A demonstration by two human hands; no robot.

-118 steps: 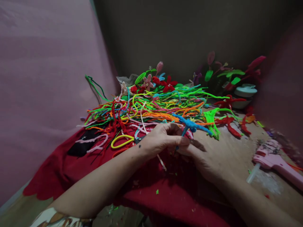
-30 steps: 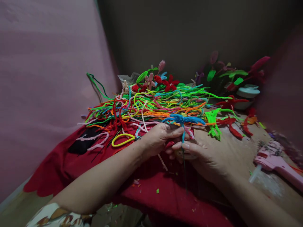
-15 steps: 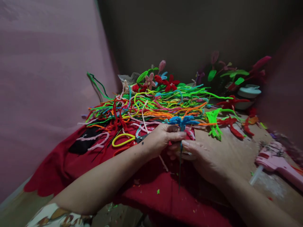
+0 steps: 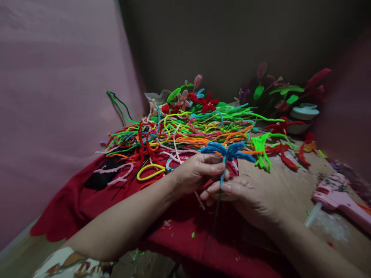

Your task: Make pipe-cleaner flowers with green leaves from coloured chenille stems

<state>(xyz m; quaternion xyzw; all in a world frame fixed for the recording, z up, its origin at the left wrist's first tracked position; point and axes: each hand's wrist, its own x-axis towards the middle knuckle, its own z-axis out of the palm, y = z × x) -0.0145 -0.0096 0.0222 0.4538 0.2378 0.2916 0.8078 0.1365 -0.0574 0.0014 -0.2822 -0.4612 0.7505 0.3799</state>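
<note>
Here, I see my left hand point(image 4: 198, 172) pinching the blue flower point(image 4: 232, 151) just under its petals, my right hand point(image 4: 249, 195) gripping its stem point(image 4: 223, 173) lower down, near the fuzzy-stick pile point(image 4: 185, 125).

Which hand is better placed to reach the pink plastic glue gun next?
Probably the right hand: the glue gun lies to its right. The left hand, also holding the blue fuzzy flower, is farther off.

Legible text: none; no brand, number or sign (pink glue gun point(image 4: 333, 197), right, bears nothing readable).
</note>
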